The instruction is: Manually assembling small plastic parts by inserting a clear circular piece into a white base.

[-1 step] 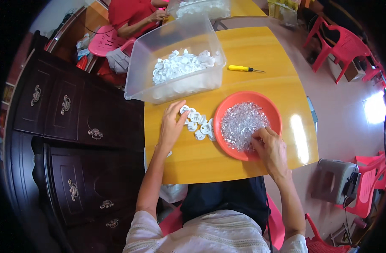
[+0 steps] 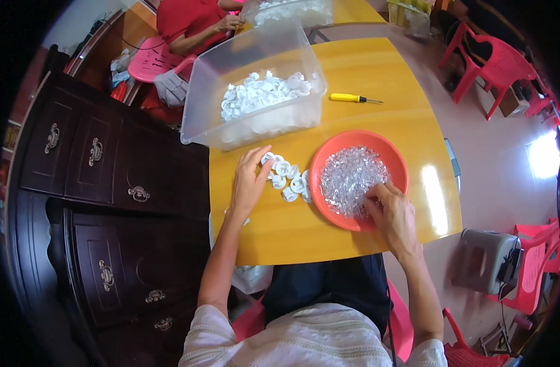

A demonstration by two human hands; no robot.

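Observation:
My left hand (image 2: 250, 180) lies flat on the yellow table (image 2: 384, 79) with its fingers spread, fingertips touching a small cluster of white plastic parts (image 2: 289, 177). My right hand (image 2: 393, 217) rests on the near rim of a red bowl (image 2: 359, 137), its fingertips dipped into the pile of small clear pieces (image 2: 350, 174) inside; whether they pinch anything is hidden. Beyond my left hand stands a clear plastic bin (image 2: 200, 104) holding many more white parts (image 2: 265, 92).
A yellow-handled screwdriver (image 2: 351, 98) lies right of the bin. A dark wooden dresser (image 2: 108, 183) flanks the table's left edge. Another person in red (image 2: 188, 24) sits at the far side by a pink chair (image 2: 148, 58). Red chairs (image 2: 500, 61) and a grey box (image 2: 488, 260) stand at right.

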